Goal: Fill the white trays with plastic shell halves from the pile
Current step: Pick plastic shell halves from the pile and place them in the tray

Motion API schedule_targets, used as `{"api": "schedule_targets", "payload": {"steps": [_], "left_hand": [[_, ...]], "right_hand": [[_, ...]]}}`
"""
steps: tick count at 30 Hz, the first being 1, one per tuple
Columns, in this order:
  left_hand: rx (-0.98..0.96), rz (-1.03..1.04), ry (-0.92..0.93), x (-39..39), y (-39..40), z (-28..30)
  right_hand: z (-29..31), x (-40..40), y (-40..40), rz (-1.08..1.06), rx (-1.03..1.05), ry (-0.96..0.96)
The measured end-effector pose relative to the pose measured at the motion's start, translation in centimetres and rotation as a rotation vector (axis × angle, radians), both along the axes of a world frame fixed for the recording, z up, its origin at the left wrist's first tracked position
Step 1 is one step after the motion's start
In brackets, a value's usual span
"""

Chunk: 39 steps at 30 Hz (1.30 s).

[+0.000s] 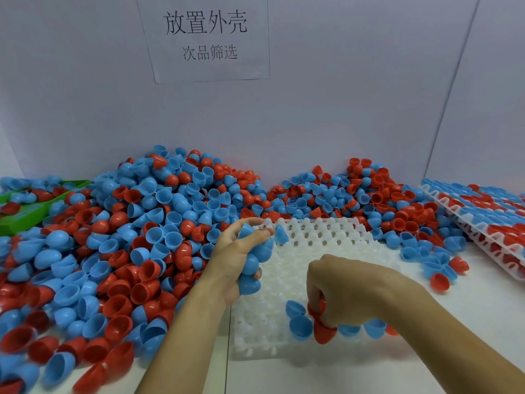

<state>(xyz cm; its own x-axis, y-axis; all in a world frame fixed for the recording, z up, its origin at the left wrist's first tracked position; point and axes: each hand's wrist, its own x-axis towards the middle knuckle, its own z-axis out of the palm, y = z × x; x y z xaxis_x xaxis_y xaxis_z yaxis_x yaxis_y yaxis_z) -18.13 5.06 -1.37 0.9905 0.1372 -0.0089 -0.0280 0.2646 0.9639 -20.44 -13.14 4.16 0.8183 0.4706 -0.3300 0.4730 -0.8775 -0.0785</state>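
- White walls boxed in the table (pixel 369 373), with a printed paper sign (pixel 204 38) stuck up behind the pile (pixel 159 223).
- That pile of red and blue shells, too many to count, lay left of and behind the tray (pixel 312 245), spilling against its far edge.
- One tray sat in the middle, nearly bare: I counted about five shells along its near edge and one blue shell at its far left corner.
- Right of the tray stood a stack (pixel 488 217) of filled trays, at least two deep.
- Left of the pile, a green bin (pixel 25 211) held more shells.
- Her left hand (pixel 241 257) curled round a nested column of about four blue shells (pixel 252 268), over the tray's left edge.
- Her right hand (pixel 349 291) was bunched, fingers pinching a red shell (pixel 324 334) at the tray's near edge.
- I judged the blue column likeliest to fail: nested shells could slide apart and scatter over the sockets.
- Pressed down crooked, the red shell might sit tilted or knock its blue neighbours loose.
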Motion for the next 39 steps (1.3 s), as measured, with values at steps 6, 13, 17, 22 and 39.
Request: {"api": "schedule_targets", "payload": {"steps": [6, 13, 17, 22, 39], "left_hand": [[-0.009, -0.008, -0.007, 0.0, 0.1, 0.0], [0.001, 0.002, -0.003, 0.0, 0.0, 0.1], [-0.005, -0.003, -0.003, 0.0, 0.0, 0.0], [-0.018, -0.006, -0.002, 0.0, -0.1, 0.0], [-0.09, -0.031, 0.022, -0.2, -0.2, 0.0]], "right_hand": [[1.0, -0.4, 0.0, 0.005, -0.038, -0.135], [-0.3, -1.4, 1.0, 0.092, -0.121, -0.245], [-0.5, -1.3, 0.9, 0.087, -0.117, -0.244], [-0.4, -1.2, 0.4, 0.054, -0.103, -0.211], [0.8, -0.4, -0.3, 0.034, 0.081, -0.183]]}}
